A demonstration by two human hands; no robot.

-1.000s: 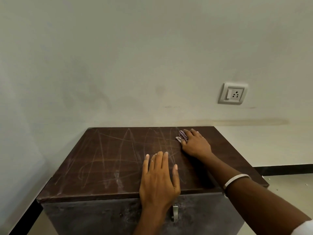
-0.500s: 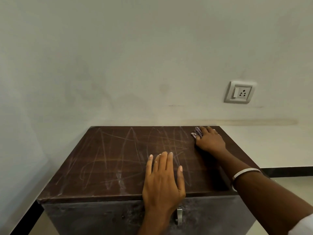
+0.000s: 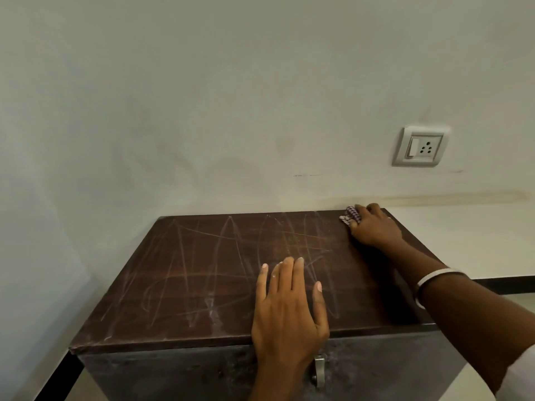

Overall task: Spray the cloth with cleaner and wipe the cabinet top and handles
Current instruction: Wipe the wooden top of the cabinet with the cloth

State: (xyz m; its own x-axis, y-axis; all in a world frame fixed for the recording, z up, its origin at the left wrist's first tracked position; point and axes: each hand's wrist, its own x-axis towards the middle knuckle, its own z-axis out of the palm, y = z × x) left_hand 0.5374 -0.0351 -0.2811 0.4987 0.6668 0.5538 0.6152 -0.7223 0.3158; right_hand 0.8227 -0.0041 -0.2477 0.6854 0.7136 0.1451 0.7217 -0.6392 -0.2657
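Head view: cabinet top (image 3: 202, 285) dark brown, covered in pale streaks. My left hand (image 3: 286, 311) lies flat near the front edge, fingers straight. My right hand (image 3: 373, 227) presses the checked cloth (image 3: 351, 215) at the back right corner, fingers curled round it. White bangle (image 3: 431, 280) on the right wrist. Metal handle (image 3: 319, 370) on the cabinet front. Wall socket (image 3: 419, 146) up right, no readable writing.
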